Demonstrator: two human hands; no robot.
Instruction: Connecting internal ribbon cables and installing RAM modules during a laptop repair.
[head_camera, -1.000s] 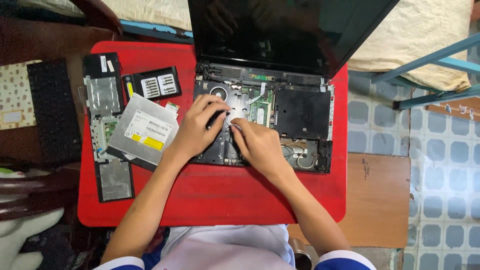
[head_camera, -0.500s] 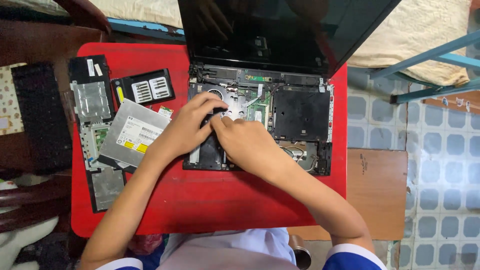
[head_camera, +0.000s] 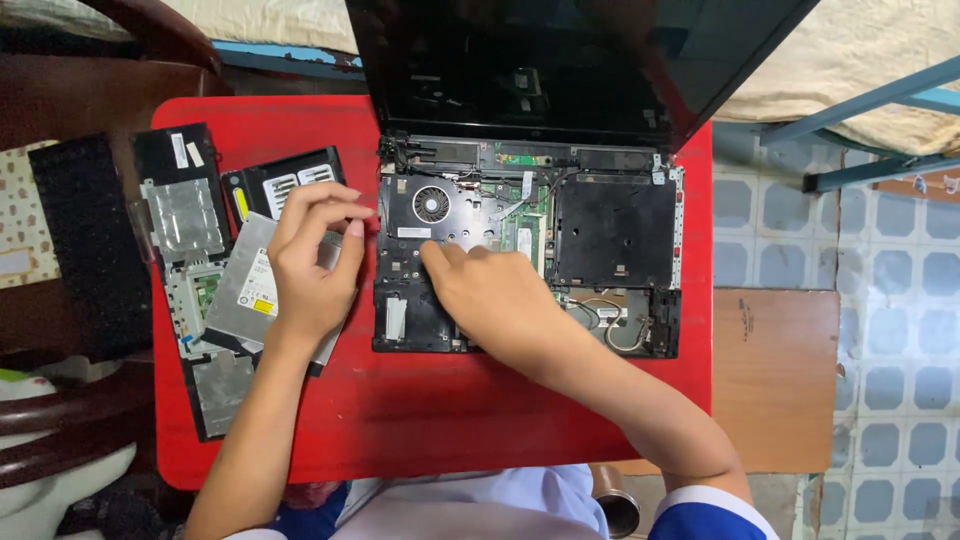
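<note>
An opened black laptop (head_camera: 615, 230) lies on a red table (head_camera: 420, 420), its top cover off so the fan (head_camera: 432, 204) and green circuit board show. Its dark screen (head_camera: 560, 60) stands up at the back. My right hand (head_camera: 490, 295) rests on the laptop's left inner part, fingertips touching the metal plate below the fan. My left hand (head_camera: 310, 260) hovers left of the laptop over a silver optical drive (head_camera: 245, 295), fingers curled together in a pinch. Whether they hold a small part is too fine to see.
Removed parts lie along the table's left side: a long black cover panel (head_camera: 185, 210) and a vented black lid (head_camera: 285, 180). A black keyboard (head_camera: 85, 240) sits further left on a dark wooden chair. A wooden board (head_camera: 775, 380) and tiled floor are at right.
My left hand has left the laptop's inside and moved left, over the optical drive. My right hand stays on the laptop. The view has shifted slightly.
</note>
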